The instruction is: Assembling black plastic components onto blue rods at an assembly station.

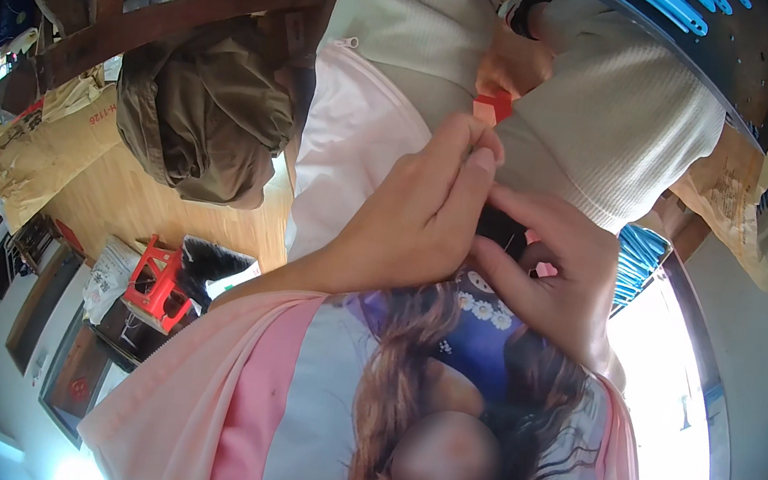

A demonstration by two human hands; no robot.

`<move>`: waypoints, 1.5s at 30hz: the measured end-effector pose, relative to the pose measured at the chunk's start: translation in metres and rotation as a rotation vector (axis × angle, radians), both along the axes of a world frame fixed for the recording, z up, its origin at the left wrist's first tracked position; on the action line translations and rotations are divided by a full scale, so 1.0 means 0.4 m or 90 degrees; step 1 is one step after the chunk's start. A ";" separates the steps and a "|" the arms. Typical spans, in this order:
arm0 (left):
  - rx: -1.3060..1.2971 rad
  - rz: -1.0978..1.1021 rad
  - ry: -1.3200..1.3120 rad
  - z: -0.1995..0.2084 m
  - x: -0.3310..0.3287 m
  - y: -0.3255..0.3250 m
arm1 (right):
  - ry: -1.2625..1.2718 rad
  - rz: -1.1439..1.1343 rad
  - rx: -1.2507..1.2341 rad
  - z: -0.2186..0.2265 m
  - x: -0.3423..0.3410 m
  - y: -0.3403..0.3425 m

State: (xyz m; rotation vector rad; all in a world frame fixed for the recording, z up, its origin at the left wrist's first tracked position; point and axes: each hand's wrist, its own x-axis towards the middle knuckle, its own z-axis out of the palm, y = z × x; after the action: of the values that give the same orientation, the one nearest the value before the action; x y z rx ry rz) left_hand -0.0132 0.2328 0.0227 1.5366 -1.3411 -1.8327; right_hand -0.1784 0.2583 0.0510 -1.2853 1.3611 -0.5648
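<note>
My left hand [436, 184] is raised in front of my lap, with thumb and forefinger pressed together in a pinch. What lies between those fingertips is too small to name. Just beyond them appears a small red and peach-coloured piece [493, 106]; I cannot tell whether the fingers touch it. Beside it my right hand [568, 256] is curled, thumb and forefinger around a dark patch [502, 225]. Small pink spots [545, 270] show among its bent fingers. Anything gripped there is hidden.
Blue plastic strips [681, 12] lie on a dark tabletop at the upper right. More blue strips [641, 261] stand beside my right arm. A brown jacket [211, 108] hangs at the left, near brown paper sacks [48, 149]. A red stool [160, 282] stands lower left.
</note>
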 end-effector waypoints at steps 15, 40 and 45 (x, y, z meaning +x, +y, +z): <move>0.183 -0.167 -0.009 0.031 0.055 -0.052 | -0.044 0.072 0.011 0.018 -0.103 -0.062; -1.035 0.141 -0.202 0.051 0.008 -0.319 | 0.213 -0.354 -0.643 0.029 -0.122 -0.106; -0.837 0.093 0.332 0.033 -0.192 -0.289 | 0.411 -0.475 -0.349 -0.160 -0.126 0.101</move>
State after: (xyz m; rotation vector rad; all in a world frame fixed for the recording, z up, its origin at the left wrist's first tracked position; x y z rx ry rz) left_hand -0.0900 0.1172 0.0358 0.3925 -1.5379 -0.7422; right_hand -0.2288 0.2986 -0.0131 -1.4298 2.3746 -1.1544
